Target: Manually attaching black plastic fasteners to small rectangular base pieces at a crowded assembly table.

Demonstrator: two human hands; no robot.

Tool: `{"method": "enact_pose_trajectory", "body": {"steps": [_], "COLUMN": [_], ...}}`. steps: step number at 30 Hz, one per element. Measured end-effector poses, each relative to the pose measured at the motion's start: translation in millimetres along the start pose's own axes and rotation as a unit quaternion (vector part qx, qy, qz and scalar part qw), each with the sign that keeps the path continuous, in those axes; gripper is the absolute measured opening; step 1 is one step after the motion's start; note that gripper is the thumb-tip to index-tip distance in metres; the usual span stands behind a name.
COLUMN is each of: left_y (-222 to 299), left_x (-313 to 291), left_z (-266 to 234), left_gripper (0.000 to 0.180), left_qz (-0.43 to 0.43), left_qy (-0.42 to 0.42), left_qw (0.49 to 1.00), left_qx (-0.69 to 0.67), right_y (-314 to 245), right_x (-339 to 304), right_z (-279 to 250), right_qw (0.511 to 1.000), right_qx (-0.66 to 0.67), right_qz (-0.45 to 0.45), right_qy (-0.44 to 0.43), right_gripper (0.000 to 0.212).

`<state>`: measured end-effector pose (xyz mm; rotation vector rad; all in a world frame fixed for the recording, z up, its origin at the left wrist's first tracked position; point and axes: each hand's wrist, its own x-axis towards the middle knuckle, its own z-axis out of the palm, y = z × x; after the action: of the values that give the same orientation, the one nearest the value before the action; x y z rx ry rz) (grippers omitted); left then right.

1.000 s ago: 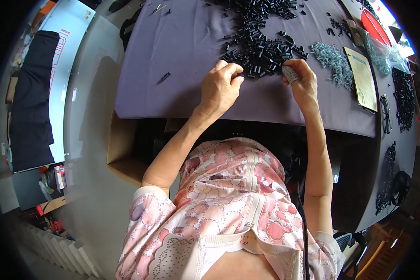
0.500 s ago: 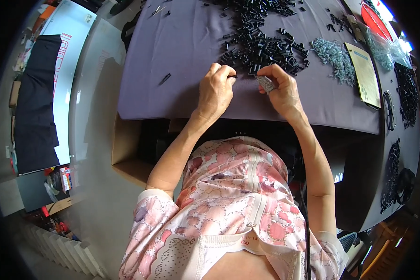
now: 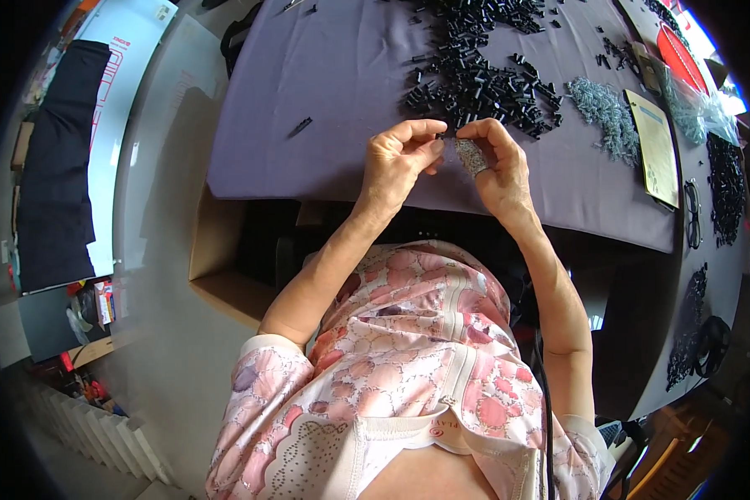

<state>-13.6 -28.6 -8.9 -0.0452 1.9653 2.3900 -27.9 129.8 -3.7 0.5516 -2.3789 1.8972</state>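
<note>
My left hand (image 3: 398, 158) is closed in a pinch just above the near part of the table, gripping a small black cylindrical piece (image 3: 440, 136) that is mostly hidden by the fingertips. Close to its right, my right hand (image 3: 500, 162) is also closed in a pinch; whatever lies between its fingertips is too small to make out. A grey speckled wrapping (image 3: 472, 156) covers its thumb. The fingertips of both hands nearly meet. Right behind them lies a loose heap of short black cylindrical pieces (image 3: 483, 87).
Small silvery metal parts (image 3: 604, 117) are heaped to the right, beside a yellow booklet (image 3: 654, 146). Eyeglasses (image 3: 692, 215), a red basket (image 3: 682, 58) and another black heap (image 3: 727, 187) lie farther right. One black part (image 3: 301, 127) rests alone on the purple-grey cloth (image 3: 267, 162).
My left hand has moved right, bringing its fingertips close to those of my right hand, which stays nearly in place. The whole view has shifted slightly.
</note>
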Motion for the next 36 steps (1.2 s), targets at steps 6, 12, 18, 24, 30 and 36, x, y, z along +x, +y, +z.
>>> {"method": "enact_pose_trajectory", "body": {"steps": [6, 12, 18, 24, 30, 36], "left_y": [4, 2, -7, -10, -12, -12], "left_x": [-7, -10, -12, -11, -3, -6], "left_z": [8, 9, 7, 10, 1, 1], "left_gripper": [0.015, 0.013, 0.015, 0.012, 0.009, 0.009], "left_qz": [0.046, 0.074, 0.227, 0.147, 0.065, 0.077], "left_qy": [0.034, 0.029, 0.012, 0.006, 0.037, 0.040], "left_qw": [0.995, 0.978, 0.938, 0.974, 0.997, 0.996], "left_qx": [0.082, 0.195, 0.262, 0.170, 0.017, 0.024], "right_y": [1, -3, -13, 0, -20, 1], "right_x": [2, 2, 4, 5, 14, 28], "right_z": [-5, -11, -17, -18, -8, -16], "right_qw": [0.999, 0.999, 0.992, 0.996, 0.983, 0.909], "right_qx": [0.033, -0.016, -0.083, -0.031, -0.136, -0.384], "right_qz": [-0.003, -0.018, -0.018, 0.010, -0.116, -0.159], "right_qy": [0.011, -0.045, -0.090, -0.079, -0.050, -0.034], "right_gripper": [0.037, 0.031, 0.025, 0.020, 0.036, 0.026]}}
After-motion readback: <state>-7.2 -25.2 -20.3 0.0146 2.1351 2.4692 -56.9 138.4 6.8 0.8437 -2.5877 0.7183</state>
